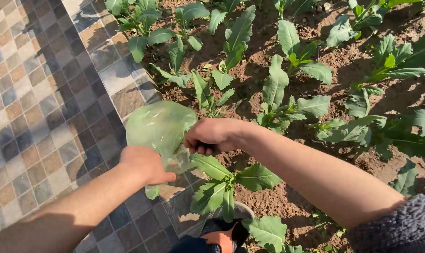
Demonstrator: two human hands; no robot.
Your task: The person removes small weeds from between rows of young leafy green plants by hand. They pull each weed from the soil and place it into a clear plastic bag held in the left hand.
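Both hands hold a thin green plastic bag [158,126] over the edge where the tiled path [39,117] meets the garden bed [315,61]. The left hand [146,165] pinches the bag's bottom. The right hand [212,136] is closed tight on its side. The bag could rip if the hands pull too hard, or a hand could bump the leafy plant [222,182] below. The fingertips are hidden, and I cannot see what is inside the bag.

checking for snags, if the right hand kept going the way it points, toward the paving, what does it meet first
The green plastic bag, which the right hand already grips at its edge. Beyond the bag lies the tiled paving, though depth there is hard to judge.
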